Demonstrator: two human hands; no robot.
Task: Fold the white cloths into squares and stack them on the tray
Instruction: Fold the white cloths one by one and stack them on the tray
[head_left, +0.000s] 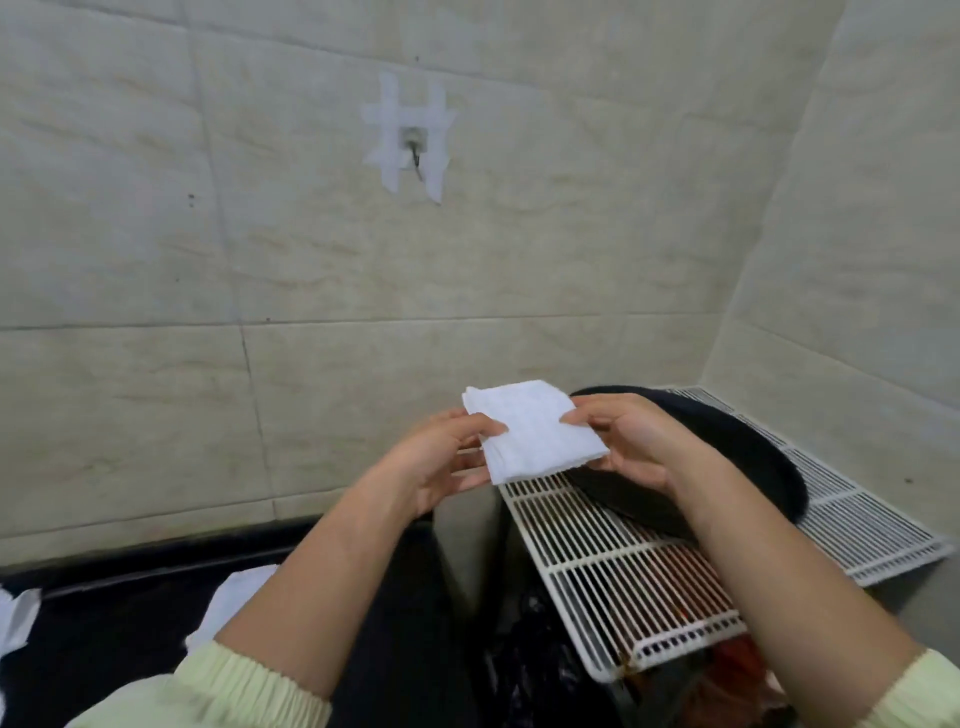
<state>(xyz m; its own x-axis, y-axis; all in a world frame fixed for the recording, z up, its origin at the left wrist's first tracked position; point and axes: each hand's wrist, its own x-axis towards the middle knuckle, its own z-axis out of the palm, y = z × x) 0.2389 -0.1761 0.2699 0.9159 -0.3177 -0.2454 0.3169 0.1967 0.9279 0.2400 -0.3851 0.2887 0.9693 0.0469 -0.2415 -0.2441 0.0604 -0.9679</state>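
Both hands hold a folded cloth in the air, just left of the tray.

The left hand pinches the cloth's left edge with its thumb on top; the right hand pinches the right edge the same way, so the two hands sit close together with the white square between them, tilted a little. The black tray lies on a white wire rack to the right, partly hidden behind the right hand and forearm. More white cloths lie on the dark counter at lower left, one partly under the left forearm. Pale green sleeves are pushed up both forearms, and a taped hook sits on the tiled wall.
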